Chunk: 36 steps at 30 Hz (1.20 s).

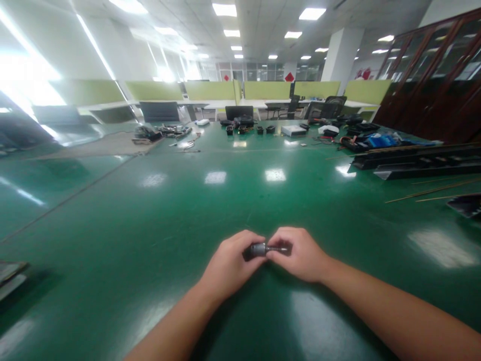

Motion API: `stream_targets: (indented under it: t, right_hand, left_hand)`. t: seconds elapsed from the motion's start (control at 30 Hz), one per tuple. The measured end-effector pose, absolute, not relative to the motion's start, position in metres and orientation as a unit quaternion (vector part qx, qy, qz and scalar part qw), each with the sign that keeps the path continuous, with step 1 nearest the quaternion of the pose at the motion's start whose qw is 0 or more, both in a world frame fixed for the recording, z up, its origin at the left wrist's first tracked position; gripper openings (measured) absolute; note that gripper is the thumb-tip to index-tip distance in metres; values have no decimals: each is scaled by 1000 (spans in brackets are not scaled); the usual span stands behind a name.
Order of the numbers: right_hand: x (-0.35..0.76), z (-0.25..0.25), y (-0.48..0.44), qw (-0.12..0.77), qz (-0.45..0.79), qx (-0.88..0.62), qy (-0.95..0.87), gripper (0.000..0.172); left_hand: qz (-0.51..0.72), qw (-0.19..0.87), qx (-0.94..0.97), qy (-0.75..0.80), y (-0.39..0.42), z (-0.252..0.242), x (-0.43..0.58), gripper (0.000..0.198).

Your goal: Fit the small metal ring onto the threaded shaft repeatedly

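Observation:
A small metal cylinder with a thin shaft (258, 249) is held sideways between my two hands, low over the green tabletop (240, 200). Its thick grey body sits in the closed fingers of my left hand (233, 255), which cover its left end. My right hand (300, 253) pinches the narrow shaft, which points right into the palm. The fingertips of both hands nearly meet at the middle of the piece. What exact kind of part it is, I cannot tell.
Black metal channels (428, 160) and thin rods (432, 190) lie at the right. Along the far edge are a white box (293, 130), small black parts and cables. A flat object (13, 276) sits at the left edge. Green partitions (210, 90) stand beyond.

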State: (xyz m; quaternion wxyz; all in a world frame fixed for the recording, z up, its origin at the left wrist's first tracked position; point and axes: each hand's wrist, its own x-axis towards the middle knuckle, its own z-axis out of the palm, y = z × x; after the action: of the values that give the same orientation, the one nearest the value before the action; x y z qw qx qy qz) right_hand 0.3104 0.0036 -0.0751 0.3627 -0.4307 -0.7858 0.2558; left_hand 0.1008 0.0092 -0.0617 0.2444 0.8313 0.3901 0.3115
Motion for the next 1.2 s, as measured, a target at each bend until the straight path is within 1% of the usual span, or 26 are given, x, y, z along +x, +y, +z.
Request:
stream_targets:
  t: [0.5, 1.2]
  right_hand:
    - [311, -74, 5, 365, 251, -436, -784, 5]
    - [312, -74, 6, 370, 249, -454, -771, 3]
  left_hand:
    - [316, 235, 831, 392, 11, -62, 99, 17]
    - [327, 209, 833, 395, 14, -62, 95, 19]
